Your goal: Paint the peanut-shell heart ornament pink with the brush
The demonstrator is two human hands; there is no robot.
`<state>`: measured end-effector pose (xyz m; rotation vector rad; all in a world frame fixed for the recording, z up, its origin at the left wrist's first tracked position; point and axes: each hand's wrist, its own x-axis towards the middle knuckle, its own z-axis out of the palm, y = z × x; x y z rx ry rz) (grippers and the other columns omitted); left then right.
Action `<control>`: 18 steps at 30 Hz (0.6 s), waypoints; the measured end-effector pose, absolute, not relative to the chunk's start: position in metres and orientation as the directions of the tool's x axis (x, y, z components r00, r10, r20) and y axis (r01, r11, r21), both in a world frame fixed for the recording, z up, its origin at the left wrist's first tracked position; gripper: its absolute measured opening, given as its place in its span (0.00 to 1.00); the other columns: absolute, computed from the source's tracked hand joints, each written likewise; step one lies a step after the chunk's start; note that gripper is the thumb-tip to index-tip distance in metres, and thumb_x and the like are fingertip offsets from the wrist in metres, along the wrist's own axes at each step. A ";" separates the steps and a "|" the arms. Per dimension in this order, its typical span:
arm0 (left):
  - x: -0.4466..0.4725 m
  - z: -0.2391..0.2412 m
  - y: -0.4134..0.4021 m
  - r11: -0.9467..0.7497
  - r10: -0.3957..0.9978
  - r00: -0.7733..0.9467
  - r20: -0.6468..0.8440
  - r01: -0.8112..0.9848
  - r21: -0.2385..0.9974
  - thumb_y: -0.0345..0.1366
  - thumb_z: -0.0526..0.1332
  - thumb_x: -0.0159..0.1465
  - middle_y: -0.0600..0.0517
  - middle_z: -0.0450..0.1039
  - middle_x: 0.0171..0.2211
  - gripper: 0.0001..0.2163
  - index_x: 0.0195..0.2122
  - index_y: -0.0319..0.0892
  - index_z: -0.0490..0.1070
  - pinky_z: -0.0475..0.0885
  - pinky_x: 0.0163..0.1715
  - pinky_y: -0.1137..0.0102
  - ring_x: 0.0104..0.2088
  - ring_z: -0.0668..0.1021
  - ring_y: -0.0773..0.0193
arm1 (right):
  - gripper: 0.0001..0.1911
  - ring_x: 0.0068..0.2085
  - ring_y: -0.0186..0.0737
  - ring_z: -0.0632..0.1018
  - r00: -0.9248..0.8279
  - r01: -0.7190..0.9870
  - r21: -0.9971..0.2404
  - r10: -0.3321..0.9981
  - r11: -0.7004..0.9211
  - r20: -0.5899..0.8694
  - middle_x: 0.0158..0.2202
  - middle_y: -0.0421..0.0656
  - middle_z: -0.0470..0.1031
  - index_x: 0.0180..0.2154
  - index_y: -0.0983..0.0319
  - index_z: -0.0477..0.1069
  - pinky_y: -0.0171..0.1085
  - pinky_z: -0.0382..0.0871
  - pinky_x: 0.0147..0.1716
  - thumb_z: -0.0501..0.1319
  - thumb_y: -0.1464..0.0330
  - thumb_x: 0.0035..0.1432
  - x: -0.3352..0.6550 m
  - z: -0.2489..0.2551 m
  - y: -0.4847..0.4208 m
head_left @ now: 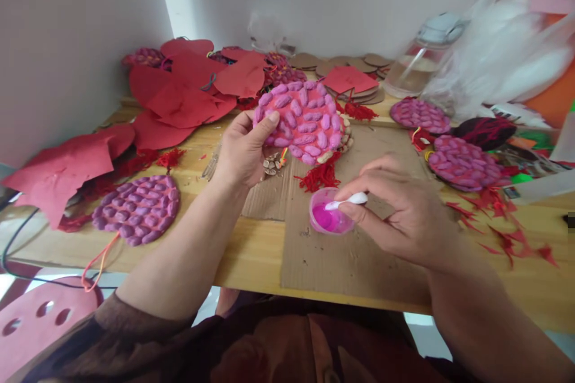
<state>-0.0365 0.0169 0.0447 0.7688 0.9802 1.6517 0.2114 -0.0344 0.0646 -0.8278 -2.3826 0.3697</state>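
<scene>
My left hand [249, 149] pinches the left edge of a round disc [309, 116] covered in pink peanuts, thumb on its front face. Several peanuts at its lower right edge are still tan, and a red tassel [320, 175] hangs below. My right hand [395, 209], slightly blurred, is closed on a small white wad or stick [353, 199]; its exact kind is unclear. The white piece is over a small clear cup [312, 224] of bright pink liquid [330, 218]. The cup stands on flat cardboard [354, 269].
Another pink peanut disc [139, 209] lies left, near red paper shapes [179, 87]. On the right are two more discs [465, 161], red paper scraps [507, 236], a lidded jar [415, 66] and a plastic bag [507, 54]. Brown cardboard rounds [354, 64] are stacked behind.
</scene>
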 end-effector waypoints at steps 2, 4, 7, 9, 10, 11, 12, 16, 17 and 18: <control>-0.036 0.046 0.017 -0.143 0.957 -0.288 0.017 -0.420 0.896 0.35 0.74 0.58 0.58 0.76 0.24 0.12 0.29 0.43 0.69 0.77 0.25 0.77 0.21 0.76 0.72 | 0.06 0.45 0.43 0.74 -0.675 0.479 -0.387 0.613 0.787 0.411 0.35 0.39 0.79 0.41 0.55 0.76 0.42 0.68 0.45 0.65 0.70 0.61 0.210 0.063 -0.034; -0.036 0.047 0.017 -0.121 0.955 -0.297 -0.010 -0.420 0.900 0.35 0.75 0.58 0.58 0.75 0.24 0.12 0.29 0.43 0.70 0.77 0.25 0.78 0.21 0.76 0.73 | 0.06 0.45 0.43 0.73 -0.699 0.481 -0.366 0.601 0.797 0.388 0.34 0.40 0.78 0.41 0.56 0.76 0.43 0.68 0.46 0.64 0.71 0.62 0.209 0.061 -0.035; -0.035 0.049 0.018 -0.089 0.956 -0.290 -0.054 -0.459 0.884 0.34 0.75 0.57 0.57 0.75 0.23 0.12 0.28 0.41 0.71 0.75 0.24 0.79 0.20 0.75 0.74 | 0.06 0.46 0.44 0.72 -0.710 0.477 -0.358 0.592 0.803 0.381 0.33 0.40 0.78 0.42 0.57 0.76 0.43 0.67 0.47 0.64 0.71 0.62 0.210 0.061 -0.036; -0.035 0.049 0.019 -0.076 0.955 -0.287 -0.079 -0.492 0.867 0.34 0.76 0.56 0.57 0.74 0.22 0.13 0.28 0.40 0.71 0.74 0.24 0.79 0.19 0.75 0.74 | 0.07 0.46 0.44 0.72 -0.714 0.473 -0.345 0.582 0.811 0.390 0.33 0.40 0.77 0.42 0.57 0.75 0.43 0.67 0.46 0.64 0.71 0.61 0.210 0.061 -0.036; -0.034 0.049 0.019 -0.072 0.955 -0.285 -0.087 -0.506 0.859 0.34 0.76 0.55 0.57 0.74 0.23 0.13 0.28 0.40 0.71 0.75 0.24 0.79 0.20 0.75 0.74 | 0.06 0.45 0.44 0.72 -0.715 0.471 -0.339 0.577 0.814 0.393 0.33 0.40 0.77 0.41 0.57 0.75 0.43 0.67 0.45 0.64 0.71 0.61 0.210 0.062 -0.036; -0.034 0.049 0.019 -0.073 0.955 -0.283 -0.090 -0.517 0.853 0.34 0.77 0.55 0.57 0.75 0.23 0.14 0.28 0.40 0.71 0.75 0.24 0.79 0.20 0.76 0.73 | 0.06 0.45 0.44 0.72 -0.717 0.468 -0.335 0.573 0.818 0.397 0.33 0.40 0.77 0.41 0.57 0.75 0.43 0.67 0.44 0.64 0.71 0.61 0.210 0.063 -0.036; -0.034 0.049 0.019 -0.079 0.956 -0.281 -0.085 -0.525 0.848 0.35 0.77 0.55 0.56 0.75 0.23 0.14 0.27 0.40 0.71 0.76 0.25 0.78 0.20 0.76 0.73 | 0.05 0.44 0.44 0.73 -0.719 0.467 -0.336 0.572 0.818 0.395 0.33 0.40 0.77 0.41 0.57 0.75 0.44 0.67 0.44 0.64 0.71 0.62 0.210 0.063 -0.036; -0.033 0.049 0.016 -0.146 0.955 -0.298 -0.016 -0.515 0.845 0.36 0.77 0.54 0.55 0.77 0.26 0.14 0.30 0.40 0.72 0.77 0.25 0.77 0.22 0.78 0.71 | 0.04 0.45 0.43 0.72 -0.717 0.472 -0.373 0.594 0.799 0.366 0.35 0.40 0.77 0.40 0.57 0.73 0.44 0.67 0.45 0.63 0.71 0.63 0.207 0.063 -0.036; -0.033 0.049 0.014 -0.165 0.953 -0.301 0.006 -0.505 0.848 0.37 0.78 0.53 0.55 0.77 0.27 0.15 0.30 0.41 0.72 0.77 0.25 0.77 0.23 0.78 0.71 | 0.04 0.46 0.43 0.72 -0.719 0.470 -0.383 0.596 0.796 0.356 0.35 0.39 0.77 0.40 0.57 0.73 0.44 0.67 0.45 0.63 0.72 0.63 0.207 0.063 -0.037; -0.033 0.049 0.013 -0.184 0.952 -0.305 0.028 -0.493 0.850 0.38 0.78 0.52 0.55 0.78 0.28 0.16 0.31 0.41 0.72 0.76 0.25 0.77 0.24 0.79 0.70 | 0.04 0.46 0.43 0.72 -0.720 0.469 -0.390 0.599 0.792 0.350 0.34 0.39 0.76 0.40 0.57 0.73 0.43 0.67 0.45 0.63 0.72 0.63 0.207 0.064 -0.037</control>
